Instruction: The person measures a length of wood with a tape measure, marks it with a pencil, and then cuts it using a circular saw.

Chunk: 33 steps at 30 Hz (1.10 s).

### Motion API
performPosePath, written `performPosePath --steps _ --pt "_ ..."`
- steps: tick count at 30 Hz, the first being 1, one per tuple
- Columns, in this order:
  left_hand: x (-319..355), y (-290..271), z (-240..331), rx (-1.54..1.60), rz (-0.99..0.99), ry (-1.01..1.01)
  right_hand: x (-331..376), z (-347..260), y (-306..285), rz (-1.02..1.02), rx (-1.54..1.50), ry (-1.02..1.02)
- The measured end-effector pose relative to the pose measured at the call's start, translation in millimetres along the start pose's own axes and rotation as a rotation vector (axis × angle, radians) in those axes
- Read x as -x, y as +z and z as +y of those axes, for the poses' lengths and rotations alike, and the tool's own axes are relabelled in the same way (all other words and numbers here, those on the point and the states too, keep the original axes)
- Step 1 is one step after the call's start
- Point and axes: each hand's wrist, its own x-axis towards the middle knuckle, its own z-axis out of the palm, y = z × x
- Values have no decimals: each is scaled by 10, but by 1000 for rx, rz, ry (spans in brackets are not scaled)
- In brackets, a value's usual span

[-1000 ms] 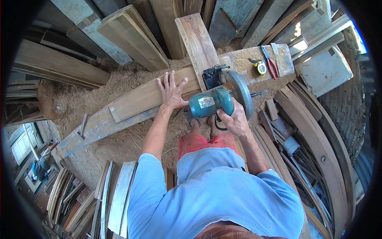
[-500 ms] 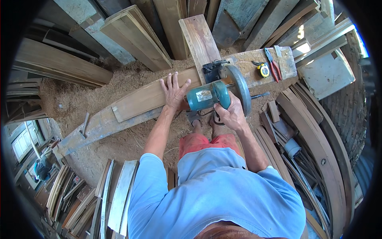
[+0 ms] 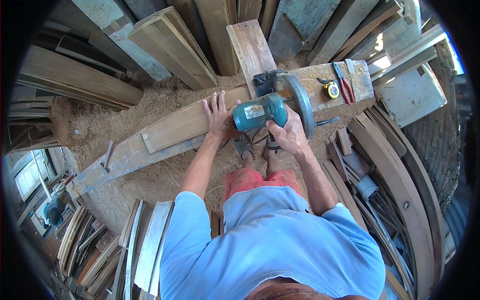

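My right hand (image 3: 290,134) is wrapped around the rear handle of a teal circular saw (image 3: 251,115) with a large round metal guard (image 3: 301,105). The saw rests over the right part of a flat wooden board (image 3: 182,120), its blade hidden from this view. My left hand (image 3: 220,120) presses on that board with fingers spread, right beside the saw's motor end. The board lies on a long worn plank (image 3: 120,161). Beyond the saw, another board (image 3: 251,50) extends away from me; its near end is hidden under the saw.
On the plank's right end lie a yellow tape measure (image 3: 331,90) and red-handled pliers (image 3: 345,89). Sawdust (image 3: 95,122) covers the ground. Stacked boards (image 3: 175,47) lean at the far side; curved timbers (image 3: 400,185) and a white bucket (image 3: 367,186) lie on the right.
The circular saw and my right hand have shifted slightly away from me and a little left. My left hand stays in nearly the same place on the board.
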Motion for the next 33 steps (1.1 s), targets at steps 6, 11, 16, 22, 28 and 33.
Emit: performPosePath --steps 6,11,16,22,28,33 --pt "-23 -77 55 -17 -29 -38 -119 -61 7 9 -2 -8" --pt "-5 -23 29 -67 -4 -24 -209 -61 21 19 12 -17" --pt "-1 40 -12 -83 12 -4 -286 -145 2 0 16 44" --pt "16 126 -53 -67 107 39 -349 -199 19 17 15 -8" --pt "3 98 -32 -87 84 26 -431 -182 15 16 9 8" --pt "1 151 -83 -8 83 13 -503 -221 17 2 32 11"
